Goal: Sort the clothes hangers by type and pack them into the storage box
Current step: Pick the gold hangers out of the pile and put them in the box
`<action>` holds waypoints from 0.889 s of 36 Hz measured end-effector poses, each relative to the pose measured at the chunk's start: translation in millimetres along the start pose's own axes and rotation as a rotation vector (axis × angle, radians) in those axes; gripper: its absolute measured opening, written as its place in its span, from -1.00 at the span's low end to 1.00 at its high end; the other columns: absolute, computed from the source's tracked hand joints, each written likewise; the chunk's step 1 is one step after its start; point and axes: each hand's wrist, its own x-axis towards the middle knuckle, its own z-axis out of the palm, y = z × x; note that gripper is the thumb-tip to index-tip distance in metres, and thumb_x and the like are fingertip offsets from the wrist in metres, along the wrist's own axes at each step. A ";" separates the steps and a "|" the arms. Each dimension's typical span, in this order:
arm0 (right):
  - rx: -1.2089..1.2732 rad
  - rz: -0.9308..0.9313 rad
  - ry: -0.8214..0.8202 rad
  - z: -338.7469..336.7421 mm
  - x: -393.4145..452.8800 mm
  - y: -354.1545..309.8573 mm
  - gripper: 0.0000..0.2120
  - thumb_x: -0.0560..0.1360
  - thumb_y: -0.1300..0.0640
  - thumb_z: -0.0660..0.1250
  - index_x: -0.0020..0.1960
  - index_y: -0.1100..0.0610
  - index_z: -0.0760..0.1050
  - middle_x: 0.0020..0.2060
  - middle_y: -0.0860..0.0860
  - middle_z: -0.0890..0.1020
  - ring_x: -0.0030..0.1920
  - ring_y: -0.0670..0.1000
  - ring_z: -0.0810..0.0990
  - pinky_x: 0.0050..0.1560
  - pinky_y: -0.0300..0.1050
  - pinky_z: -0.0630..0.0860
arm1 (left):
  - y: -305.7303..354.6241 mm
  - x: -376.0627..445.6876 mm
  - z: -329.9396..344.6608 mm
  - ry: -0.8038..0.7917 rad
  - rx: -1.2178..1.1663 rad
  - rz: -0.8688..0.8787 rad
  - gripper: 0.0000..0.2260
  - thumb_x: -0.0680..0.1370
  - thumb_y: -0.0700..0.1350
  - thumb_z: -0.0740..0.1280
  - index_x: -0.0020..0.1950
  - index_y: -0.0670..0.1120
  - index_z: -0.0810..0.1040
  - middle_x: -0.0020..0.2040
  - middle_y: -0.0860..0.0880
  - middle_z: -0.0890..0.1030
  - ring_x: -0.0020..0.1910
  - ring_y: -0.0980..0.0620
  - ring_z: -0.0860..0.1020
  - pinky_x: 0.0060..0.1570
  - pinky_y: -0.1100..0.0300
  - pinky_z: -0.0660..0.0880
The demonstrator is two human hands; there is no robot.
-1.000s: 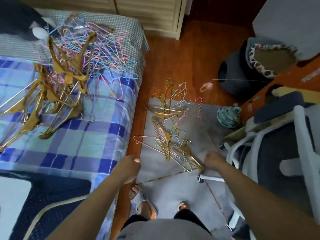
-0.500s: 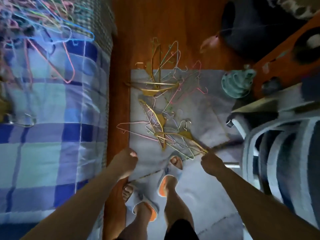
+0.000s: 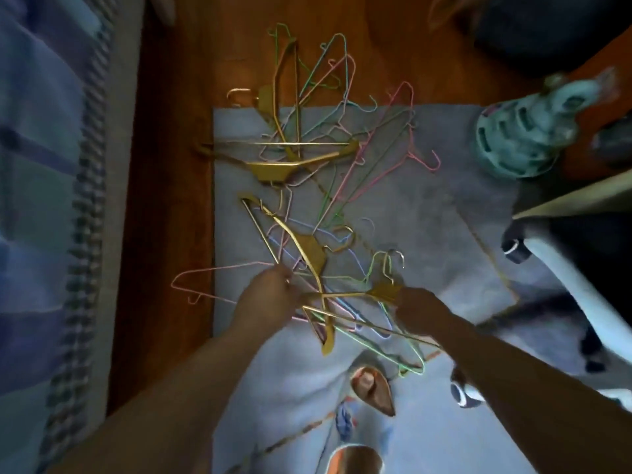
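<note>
Little looks done: the hangers (image 3: 307, 186) lie tangled and unsorted on the grey mat (image 3: 427, 213), no box is in view, and the left hand (image 3: 270, 292) and right hand (image 3: 415, 304), though blurred, seem to grip gold ones.

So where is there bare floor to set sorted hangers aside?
Bare grey rug lies right of the hanger pile, toward the teal toy; a wood floor strip runs beside the bed. Between left hand and right hand it is crowded.
</note>
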 end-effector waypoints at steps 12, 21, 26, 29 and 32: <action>0.254 0.082 0.525 -47.4 124.0 -22.0 -0.73 0.49 0.21 0.26 0.18 0.20 0.52 0.12 0.22 0.57 0.15 0.26 0.58 0.11 0.00 0.53 | 1.1 147.7 20.3 0.111 0.119 0.132 -0.78 0.62 -0.09 0.23 0.24 -0.02 0.52 0.17 -0.16 0.63 0.14 -0.22 0.59 0.14 -0.05 0.55; 0.210 0.281 0.486 80.9 86.7 -24.7 -0.53 0.53 0.14 0.30 0.39 0.18 0.27 0.21 0.14 0.41 0.10 0.22 0.62 -0.02 0.04 0.57 | -77.5 102.3 52.6 0.129 0.413 0.107 -0.76 0.61 -0.02 0.28 0.24 -0.06 0.47 0.19 -0.11 0.51 0.16 -0.13 0.51 0.11 0.03 0.47; -0.031 0.260 0.524 102.4 86.2 -5.9 -0.52 0.49 0.18 0.32 0.38 0.09 0.27 0.16 0.05 0.44 -0.12 0.12 0.67 -0.32 -0.08 0.36 | -86.2 105.2 51.0 0.165 0.422 0.164 -0.70 0.59 -0.09 0.31 0.32 -0.04 0.49 0.27 -0.13 0.45 0.25 -0.14 0.46 0.21 0.01 0.45; -0.021 0.268 0.513 97.0 77.1 7.8 -0.59 0.45 0.21 0.34 0.25 0.10 0.33 0.09 0.05 0.43 -0.16 0.13 0.65 -0.33 -0.05 0.41 | -68.6 101.5 59.2 0.246 0.244 0.202 -0.79 0.61 -0.11 0.30 0.23 -0.06 0.56 0.18 -0.11 0.52 0.19 -0.11 0.47 0.18 0.02 0.45; 0.057 0.237 0.645 84.8 60.8 6.1 -0.63 0.31 0.34 0.42 0.06 0.16 0.42 -0.04 0.11 0.43 -0.40 0.22 0.56 -0.48 -0.06 0.25 | -43.9 100.5 62.8 0.255 0.014 0.306 -0.90 0.61 -0.12 0.29 0.05 0.00 0.60 0.00 -0.02 0.60 0.04 -0.05 0.55 0.05 0.00 0.53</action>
